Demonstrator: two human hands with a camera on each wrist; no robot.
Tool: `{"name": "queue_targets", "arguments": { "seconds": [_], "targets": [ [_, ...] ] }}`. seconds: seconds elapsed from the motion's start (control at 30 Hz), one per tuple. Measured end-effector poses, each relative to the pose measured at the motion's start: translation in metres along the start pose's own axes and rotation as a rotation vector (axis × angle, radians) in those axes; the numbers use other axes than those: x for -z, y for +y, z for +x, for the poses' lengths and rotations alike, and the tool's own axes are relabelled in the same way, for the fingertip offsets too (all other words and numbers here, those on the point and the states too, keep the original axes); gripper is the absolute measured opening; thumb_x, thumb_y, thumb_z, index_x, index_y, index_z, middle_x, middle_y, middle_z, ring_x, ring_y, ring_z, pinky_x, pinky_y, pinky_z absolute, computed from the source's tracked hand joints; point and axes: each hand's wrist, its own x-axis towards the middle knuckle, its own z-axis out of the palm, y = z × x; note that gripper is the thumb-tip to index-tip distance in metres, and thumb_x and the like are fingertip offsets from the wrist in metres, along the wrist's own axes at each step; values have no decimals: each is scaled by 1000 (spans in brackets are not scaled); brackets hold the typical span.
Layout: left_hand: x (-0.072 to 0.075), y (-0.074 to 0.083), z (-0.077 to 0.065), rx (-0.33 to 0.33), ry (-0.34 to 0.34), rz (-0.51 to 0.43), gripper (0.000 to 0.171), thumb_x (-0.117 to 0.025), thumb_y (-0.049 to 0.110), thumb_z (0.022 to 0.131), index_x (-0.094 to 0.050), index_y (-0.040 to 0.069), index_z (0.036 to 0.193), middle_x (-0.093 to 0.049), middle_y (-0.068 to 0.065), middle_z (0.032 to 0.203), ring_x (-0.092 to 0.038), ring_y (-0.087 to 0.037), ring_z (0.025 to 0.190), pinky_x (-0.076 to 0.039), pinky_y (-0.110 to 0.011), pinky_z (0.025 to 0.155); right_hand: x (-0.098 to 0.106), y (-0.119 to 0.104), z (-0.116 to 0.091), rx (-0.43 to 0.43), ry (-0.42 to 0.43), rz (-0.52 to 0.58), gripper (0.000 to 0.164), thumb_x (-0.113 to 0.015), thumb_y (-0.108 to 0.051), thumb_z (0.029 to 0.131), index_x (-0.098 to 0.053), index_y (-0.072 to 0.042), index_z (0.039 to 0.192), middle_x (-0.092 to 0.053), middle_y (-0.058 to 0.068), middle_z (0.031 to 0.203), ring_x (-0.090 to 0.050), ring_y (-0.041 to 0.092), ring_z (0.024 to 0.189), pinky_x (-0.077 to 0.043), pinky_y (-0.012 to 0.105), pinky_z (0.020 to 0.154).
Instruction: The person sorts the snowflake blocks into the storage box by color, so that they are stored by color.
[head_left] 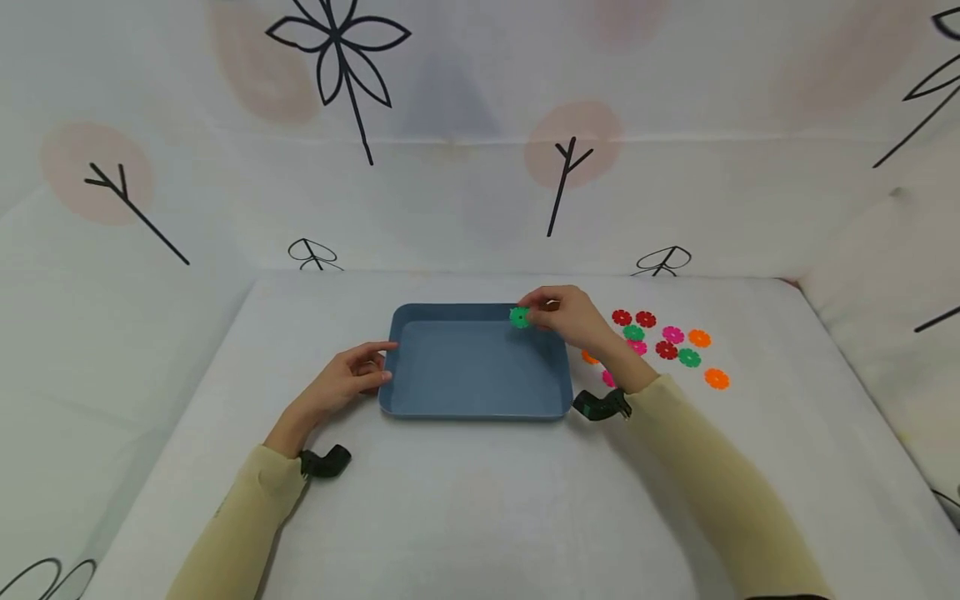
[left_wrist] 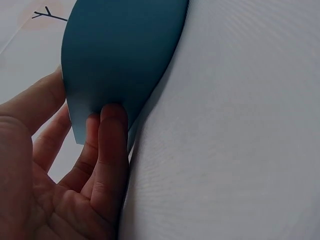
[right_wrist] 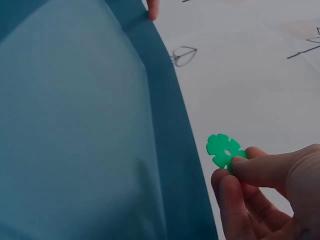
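Plainly, the white cloth takes up the most room, spread beneath everything the person is working with. On it lies the blue-grey tray, hollow side up, its long axis running left to right across the person's front and its short ends facing the two sides. The left hand holds the tray's left end, a fingertip at the rim and others against the outer wall. The right hand reaches in from the other end, thumb and fingers drawn narrow in a pinch. Off to the right of the tray lie the loose notched discs, red, pink, orange and green, flat and scattered. Smallest of all is the single green disc in the right hand's pinch, near the tray's far right corner and apart from its surface; its flat face shows and its free edge points away from the fingertips, leftward from where I stand. Being round, it has no long axis. I'd judge the step in hand to be placing this one disc, with the next move calling for a lower wrist, a clean release and a steady left hand.
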Motion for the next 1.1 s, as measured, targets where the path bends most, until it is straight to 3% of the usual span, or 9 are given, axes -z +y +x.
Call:
{"name": "queue_targets", "arguments": {
  "seconds": [0.17,0.37,0.53,0.87,1.1],
  "targets": [
    [1,-1,2,8,-4,6,52,-67,12,97,-48,3,145,-52,-15,103,-57,-13,76,-50,-27,68,-18,-3,18,28,-5,15,20,-65,-7,95,-72,-6,112,-65,12,95,-65,29,89,-54,46,81],
    [0,-1,2,-1,-8,9,51,-67,12,97,-49,3,144,-53,-14,102,-56,-14,75,-49,-27,67,-40,-4,34,63,-50,-16,19,-65,-5,94,-73,-5,111,-66,10,97,-66,22,90,-54,35,77],
    [-1,-3,2,-14,-8,18,52,-68,11,96,-49,2,144,-54,-13,101,-56,-14,74,-49,-27,67,-59,-9,41,84,-81,-53,19,-63,-6,95,-73,-5,111,-66,8,91,-65,21,83,-51,33,73],
    [-1,0,1,31,-9,10,53,-68,14,96,-49,4,144,-53,-14,103,-57,-15,77,-51,-27,70,-99,-18,54,95,-24,-96,17,-64,-10,96,-76,-10,108,-69,5,91,-62,18,77,-48,30,69],
    [-1,6,-1,53,3,18,52,-68,17,97,-50,7,144,-55,-14,104,-58,-16,79,-52,-28,70,-116,-24,58,135,-3,-163,16,-64,-10,98,-76,-10,109,-68,3,96,-61,17,86,-48,31,74]
  ]
}}
